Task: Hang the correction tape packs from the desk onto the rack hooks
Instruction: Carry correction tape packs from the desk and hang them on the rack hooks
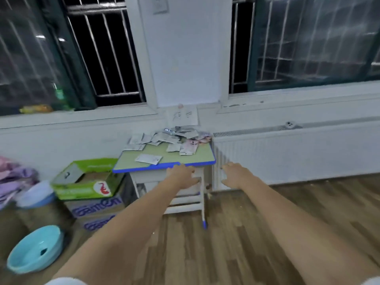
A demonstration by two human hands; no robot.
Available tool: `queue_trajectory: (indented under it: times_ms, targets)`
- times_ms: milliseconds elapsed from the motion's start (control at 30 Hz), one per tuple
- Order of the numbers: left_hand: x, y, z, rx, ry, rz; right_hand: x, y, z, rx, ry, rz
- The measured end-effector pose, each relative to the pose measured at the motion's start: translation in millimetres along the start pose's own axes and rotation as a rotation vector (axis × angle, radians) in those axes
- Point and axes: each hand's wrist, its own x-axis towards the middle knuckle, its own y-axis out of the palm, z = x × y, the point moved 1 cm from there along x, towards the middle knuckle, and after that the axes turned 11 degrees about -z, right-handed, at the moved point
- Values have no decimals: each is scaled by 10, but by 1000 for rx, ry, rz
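Two boxes (90, 182) flank the desk (185, 157); both hands' fingers (185, 171) relaxed, empty.

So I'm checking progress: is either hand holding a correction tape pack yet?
No: the left hand and right hand reach out empty with fingers straight, while the packs lie on the desk.

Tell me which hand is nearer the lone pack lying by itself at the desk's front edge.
Left. The left hand is just below and right of the lone pack; the right hand is farther right, past the desk corner.
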Motion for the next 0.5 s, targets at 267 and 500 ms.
queue_trajectory:
  times_ms: [267,500]
  targets:
    - [759,455,1312,-67,-118,48,1431,463,763,-41,-118,75]
    - [2155,628,2031,-26,-115,62,3070,750,713,-46,-99,111]
